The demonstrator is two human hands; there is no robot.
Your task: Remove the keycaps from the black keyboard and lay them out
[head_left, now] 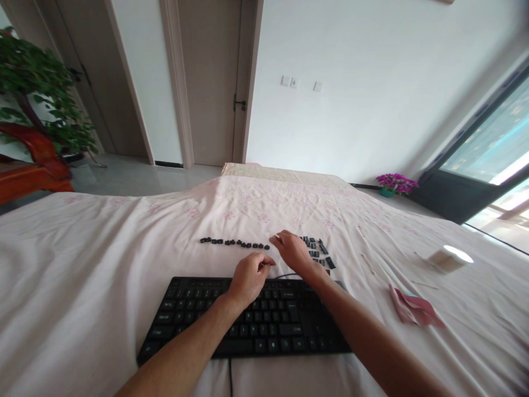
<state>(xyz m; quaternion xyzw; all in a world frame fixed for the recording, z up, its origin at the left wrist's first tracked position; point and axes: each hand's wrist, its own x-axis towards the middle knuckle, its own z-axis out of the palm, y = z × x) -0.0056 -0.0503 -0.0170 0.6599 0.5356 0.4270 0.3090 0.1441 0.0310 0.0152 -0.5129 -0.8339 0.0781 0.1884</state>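
Note:
A black keyboard (264,317) lies on the pink cloth under my forearms, with bare sockets showing at its right end. My left hand (249,275) hovers over its upper edge, fingers curled and thumb close to the index finger; whatever they hold is hidden. Farther out, my right hand (294,252) has its fingertips pinched together at the right end of a row of loose black keycaps (235,243). What that pinch holds is too small to make out. More loose keycaps (316,253) lie to the right of my right hand, partly covered by it.
On the right of the cloth (173,237) are a pink rag (414,307), a round tub of cotton swabs (449,259) and several loose swabs (369,264). A cable (230,377) runs from under the keyboard toward me. Beyond stand a door (210,82) and purple flowers (397,183).

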